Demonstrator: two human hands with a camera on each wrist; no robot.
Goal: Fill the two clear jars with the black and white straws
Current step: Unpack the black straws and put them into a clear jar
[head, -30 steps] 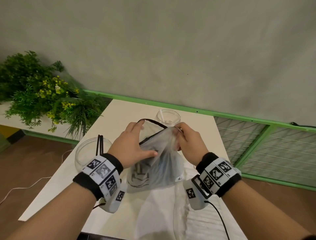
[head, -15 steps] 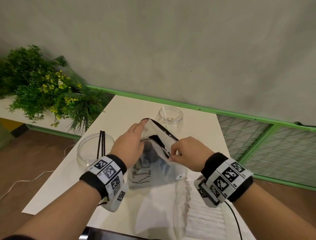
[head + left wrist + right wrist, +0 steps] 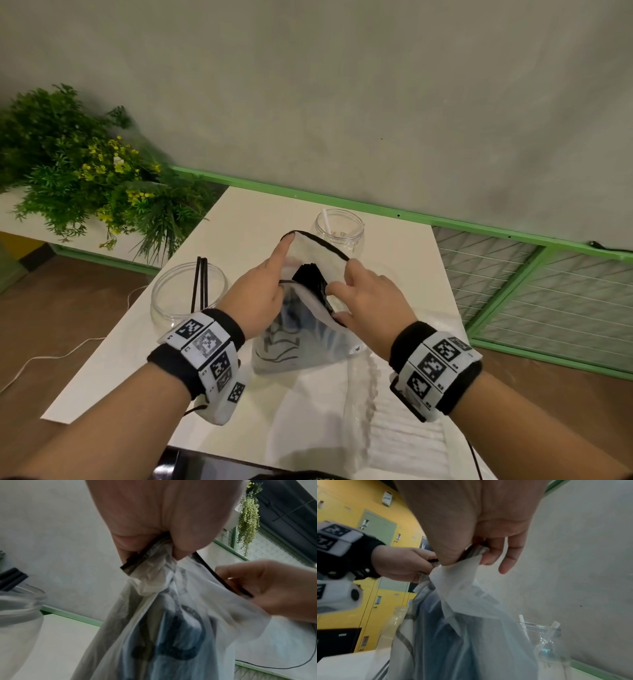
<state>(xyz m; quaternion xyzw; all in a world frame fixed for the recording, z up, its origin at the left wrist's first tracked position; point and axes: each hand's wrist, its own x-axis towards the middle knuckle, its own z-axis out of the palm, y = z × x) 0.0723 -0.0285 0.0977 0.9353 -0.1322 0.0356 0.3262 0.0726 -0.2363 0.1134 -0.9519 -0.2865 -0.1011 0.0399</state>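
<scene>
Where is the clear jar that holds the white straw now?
In the head view, the clear jar with the white straw stands at the table's far side, just behind the translucent plastic bag.

Two clear jars, one bag (black-rimmed), two hands.

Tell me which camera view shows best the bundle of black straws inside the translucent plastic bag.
The head view: it looks down into the open translucent plastic bag, where the bundle of black straws shows between the left hand and right hand. Both wrist views show only dark, blurred shapes through the bag's wall.
</scene>
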